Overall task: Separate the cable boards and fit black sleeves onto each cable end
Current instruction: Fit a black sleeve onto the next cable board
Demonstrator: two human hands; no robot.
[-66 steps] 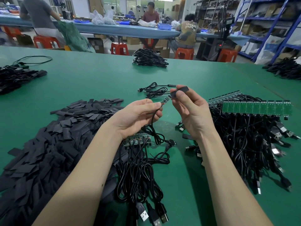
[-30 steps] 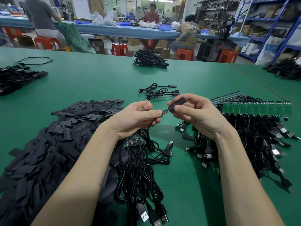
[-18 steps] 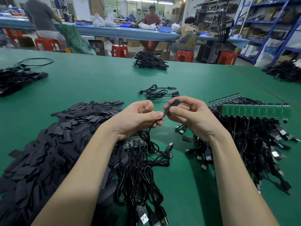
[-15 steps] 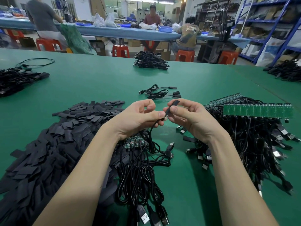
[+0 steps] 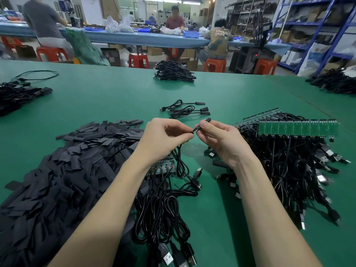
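Note:
My left hand [image 5: 163, 138] pinches the end of a black cable [image 5: 180, 160] whose small board is almost fully inside a black sleeve [image 5: 204, 123]. My right hand [image 5: 219, 137] pinches that sleeve between thumb and fingers. The cable loops down to a bundle of USB cables [image 5: 163, 214] still joined to a green board strip [image 5: 163, 168] below my left wrist. A large heap of flat black sleeves [image 5: 63, 170] lies at the left. A long green board panel [image 5: 296, 128] tops a cable pile [image 5: 289, 166] at the right.
Three sleeved cables [image 5: 185, 109] lie just beyond my hands. More black cable piles sit at the far left [image 5: 17, 95], far middle [image 5: 173, 72] and far right [image 5: 333, 83] of the green table [image 5: 96, 93]. People work at a blue bench behind.
My right hand has slid the black sleeve toward my left hand, over the small board on the cable end, so the board is now nearly covered. Both hands have drawn close together.

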